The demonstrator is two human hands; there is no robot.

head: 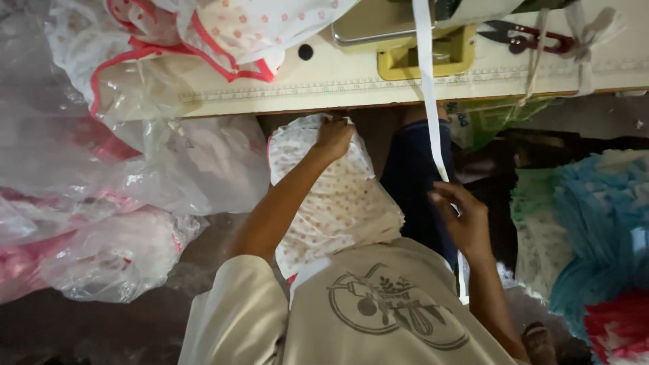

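Head view: at the centre of the frame, a stack of white dotted fabric pieces (331,203) is seen resting on the lap, below the edge of the cream sewing table (473,81) running across the upper part. The left hand (333,137) is closed on the top edge of the stack, just under the table edge. To the right of centre, the right hand (463,217) is pinched on a white tape (427,88) hanging down from the table top. Both pieces are held; nothing has been brought together yet. Clear plastic bags (101,203) of fabric are piled at the left, red-handled snips (524,39) lie at the upper right, and blue cloth (602,216) is heaped at the right.
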